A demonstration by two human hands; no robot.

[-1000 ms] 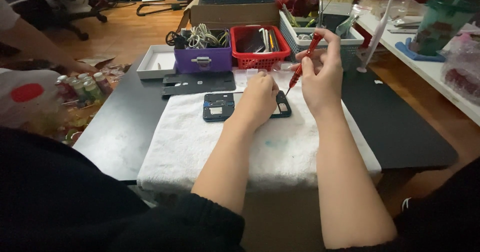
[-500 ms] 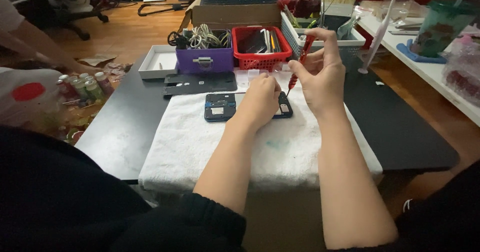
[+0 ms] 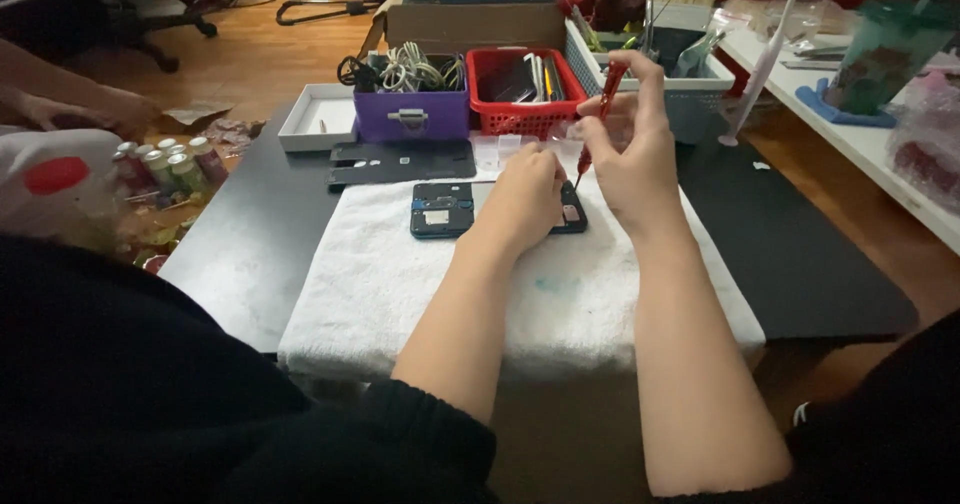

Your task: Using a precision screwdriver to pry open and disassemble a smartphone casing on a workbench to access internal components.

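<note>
Opened smartphone point(image 3: 445, 209) lying back-up on a white towel point(image 3: 400, 284) spread over a black table point(image 3: 250, 254). At far left, a white package with a red round label point(image 3: 55, 179) stands beside a cluster of small capped bottles point(image 3: 165, 162); behind the towel lie a shallow white box point(image 3: 320, 119), a removed dark back cover point(image 3: 400, 161), a purple bin of coiled cables point(image 3: 412, 99), and a red basket point(image 3: 530, 89) of tools. The left hand point(image 3: 525, 196) rests on the phone's right half, fingers curled together and pressing down, covering that part. The right hand point(image 3: 630, 149) holds a red precision screwdriver point(image 3: 598, 119), thumb and fingertips clamped on its shaft, tip angled down toward the phone's right end; whether it is seated in a screw cannot be told. Good practice, as judged here: keep the driver in line with the screw, press lightly, and keep the phone pinned. At right, a grey basket point(image 3: 700, 94)
</note>
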